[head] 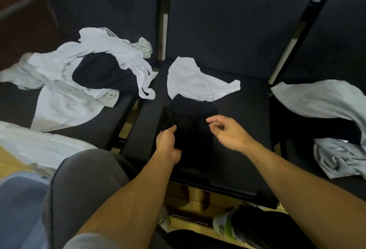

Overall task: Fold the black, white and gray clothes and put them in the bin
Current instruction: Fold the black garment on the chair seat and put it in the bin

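A row of dark padded chairs (227,21) fills the view, three seats side by side with narrow gaps between them. The left seat carries the biggest heap of white clothes (79,82), tangled and spilling toward the seat's front edge, with a black garment (101,72) nested in its middle and a small pale gray piece (145,47) at the back. On the right seat a gray garment (324,100) drapes diagonally from the seat's left edge toward the far right, above a crumpled gray bundle (336,157) near the front edge. The middle seat holds a white cloth (196,80) lying crumpled at the back, its long axis running left to right, and touching its near edge a black cloth (188,122), long axis running from the person toward the chair back. Bare seat lies open to the right of the black cloth. A bluish bin (19,199) sits at lower left beside the person's knee. The left hand (168,145) grips the black cloth's left edge, fingers curled around it. The right hand (227,131) hovers just above the cloth's right side, fingers loosely bent, holding nothing.
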Tool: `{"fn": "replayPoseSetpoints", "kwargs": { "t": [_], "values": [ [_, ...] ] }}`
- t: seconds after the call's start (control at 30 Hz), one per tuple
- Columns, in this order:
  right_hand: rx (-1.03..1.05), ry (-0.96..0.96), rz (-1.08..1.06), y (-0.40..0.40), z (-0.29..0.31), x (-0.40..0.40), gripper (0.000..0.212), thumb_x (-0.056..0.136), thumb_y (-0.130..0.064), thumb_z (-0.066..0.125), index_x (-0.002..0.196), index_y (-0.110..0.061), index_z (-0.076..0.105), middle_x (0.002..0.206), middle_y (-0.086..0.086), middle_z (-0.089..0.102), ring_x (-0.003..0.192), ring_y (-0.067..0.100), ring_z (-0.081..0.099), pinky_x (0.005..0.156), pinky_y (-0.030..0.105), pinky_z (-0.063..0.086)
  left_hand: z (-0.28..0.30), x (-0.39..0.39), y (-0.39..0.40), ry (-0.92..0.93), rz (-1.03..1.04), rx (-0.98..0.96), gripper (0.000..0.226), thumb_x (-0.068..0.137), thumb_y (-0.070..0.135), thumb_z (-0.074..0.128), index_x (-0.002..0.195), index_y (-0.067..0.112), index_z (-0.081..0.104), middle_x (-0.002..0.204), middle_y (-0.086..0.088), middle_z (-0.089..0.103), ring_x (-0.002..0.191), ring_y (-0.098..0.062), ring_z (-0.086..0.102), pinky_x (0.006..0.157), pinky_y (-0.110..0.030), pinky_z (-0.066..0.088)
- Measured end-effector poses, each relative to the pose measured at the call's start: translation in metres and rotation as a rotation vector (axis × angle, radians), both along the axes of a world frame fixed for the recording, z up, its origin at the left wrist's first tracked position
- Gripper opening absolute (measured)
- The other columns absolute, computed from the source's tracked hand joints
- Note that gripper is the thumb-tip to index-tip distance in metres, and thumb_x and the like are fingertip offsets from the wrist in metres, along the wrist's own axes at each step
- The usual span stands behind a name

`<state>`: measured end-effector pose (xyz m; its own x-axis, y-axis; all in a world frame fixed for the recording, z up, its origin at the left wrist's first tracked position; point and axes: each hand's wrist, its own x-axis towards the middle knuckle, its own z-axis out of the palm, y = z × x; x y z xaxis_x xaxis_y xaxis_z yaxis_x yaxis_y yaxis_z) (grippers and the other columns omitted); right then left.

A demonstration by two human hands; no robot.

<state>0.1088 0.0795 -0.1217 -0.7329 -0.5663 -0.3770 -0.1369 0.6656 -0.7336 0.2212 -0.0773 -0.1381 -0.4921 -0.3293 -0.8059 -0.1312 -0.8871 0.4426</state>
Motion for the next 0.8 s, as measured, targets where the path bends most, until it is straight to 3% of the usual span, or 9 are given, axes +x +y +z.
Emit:
{"fn": "replayPoseSetpoints", "kwargs": {
  "t": [0.1,0.23,0.3,0.37,0.47,0.53,0.6,0.73,0.8],
  "values": [
    [0.059,0.077,0.025,0.001,-0.007,0.003,0.031,0.102,-0.024,0.054,0.130,-0.035,0.059,0.126,-0.010,0.060,0.112,0.010,0.059,0.098,0.030,0.048,0.012,0.005,0.003,0.019,0.071,0.035,0.012,0.101,0.012,0.054,0.106,0.010,0.064,0.111,-0.020,0.068,0.101,-0.042,0.066,0.082,-0.052,0.057],
    [0.069,0.429,0.201,-0.006,-0.013,0.010,0.041,0.102,-0.025,0.051,0.143,-0.033,0.050,0.143,-0.012,0.048,0.130,0.012,0.041,0.106,0.032,0.042,0.026,0.013,0.007,0.050,0.115,0.056,0.016,0.099,0.015,0.052,0.103,0.011,0.066,0.106,-0.019,0.070,0.099,-0.041,0.066,0.092,-0.054,0.055],
    [0.120,0.473,0.357,-0.012,-0.022,0.014,0.051,0.102,-0.030,0.050,0.151,-0.036,0.038,0.158,-0.011,0.034,0.143,0.016,0.026,0.115,0.038,0.036,0.023,0.018,0.007,-0.100,0.137,-0.031,0.013,0.099,0.011,0.047,0.102,0.008,0.060,0.099,-0.016,0.061,0.089,-0.037,0.060,0.090,-0.051,0.053],
    [0.277,0.451,0.506,-0.015,-0.036,0.020,0.061,0.102,-0.039,0.049,0.156,-0.042,0.023,0.167,-0.009,0.012,0.152,0.023,0.009,0.121,0.048,0.026,0.016,0.023,0.005,-0.212,0.155,-0.118,0.018,0.098,0.008,0.049,0.115,0.009,0.054,0.099,-0.014,0.057,0.085,-0.032,0.057,0.081,-0.046,0.053],
    [0.419,0.400,0.579,-0.013,-0.051,0.028,0.068,0.101,-0.046,0.046,0.158,-0.048,0.008,0.169,-0.008,-0.010,0.154,0.027,-0.009,0.122,0.054,0.012,0.005,0.023,-0.006,-0.302,0.124,-0.417,0.034,0.095,0.016,0.060,0.127,0.013,0.049,0.125,-0.014,0.057,0.105,-0.030,0.059,0.079,-0.039,0.050],
    [0.430,0.408,0.579,-0.012,-0.054,0.032,0.068,0.101,-0.048,0.043,0.157,-0.050,0.005,0.168,-0.006,-0.015,0.154,0.027,-0.013,0.123,0.054,0.007,0.001,0.020,-0.014,-0.421,-0.025,-0.766,0.041,0.094,0.021,0.063,0.131,0.015,0.047,0.143,-0.011,0.042,0.127,-0.030,0.044,0.093,-0.040,0.043],
    [0.457,0.421,0.591,-0.011,-0.053,0.031,0.068,0.101,-0.051,0.043,0.157,-0.051,0.005,0.168,-0.005,-0.016,0.154,0.027,-0.013,0.124,0.054,0.005,0.001,0.014,-0.018,-0.513,-0.251,-1.090,0.044,0.093,0.024,0.063,0.134,0.015,0.050,0.148,-0.012,0.036,0.136,-0.033,0.033,0.104,-0.047,0.036],
    [0.483,0.390,0.596,-0.009,-0.053,0.032,0.067,0.100,-0.053,0.043,0.155,-0.053,0.005,0.168,-0.006,-0.020,0.154,0.026,-0.017,0.123,0.057,0.000,-0.012,-0.015,-0.019,-0.305,-0.986,-1.763,0.044,0.100,0.028,0.049,0.144,0.024,0.051,0.161,-0.001,0.030,0.149,-0.029,0.019,0.120,-0.050,0.024],
    [0.477,0.397,0.599,-0.007,-0.056,0.033,0.066,0.100,-0.056,0.042,0.155,-0.054,0.006,0.168,-0.006,-0.020,0.154,0.026,-0.019,0.122,0.060,-0.002,-0.023,-0.030,-0.026,-0.223,-1.335,-1.863,0.049,0.107,0.037,0.036,0.155,0.030,0.035,0.169,0.001,0.016,0.156,-0.027,0.005,0.125,-0.053,0.010]
  ]
}}
